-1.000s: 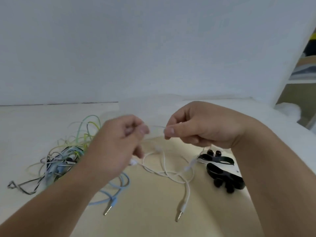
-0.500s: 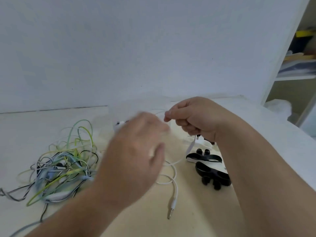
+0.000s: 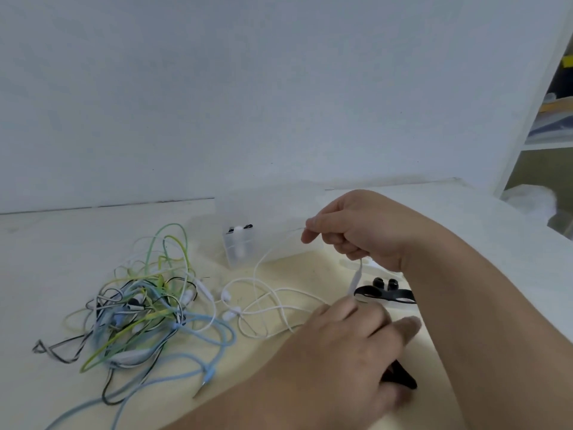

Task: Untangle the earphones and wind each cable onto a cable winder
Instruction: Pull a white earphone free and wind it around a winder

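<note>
Head view, nearest first: your left hand (image 3: 350, 352) hangs low over the table (image 3: 46, 249), motion-blurred, so you cannot tell whether its fingers close on anything. It covers most of one black cable winder (image 3: 401, 378); a second winder (image 3: 384, 293) lies just beyond, beside your right forearm. One white earphone cable (image 3: 266, 305) loops loose at mid-table, a strand rising into your right hand (image 3: 356, 234), pinched between thumb and curled fingers. At left lies one tangle of earphones (image 3: 139, 315), green, blue and black-and-white; the number of sets is unreadable. Farther back, one clear box (image 3: 238, 249) stands at the wall (image 3: 248, 103); shelves (image 3: 545, 135) are cropped at right.
</note>
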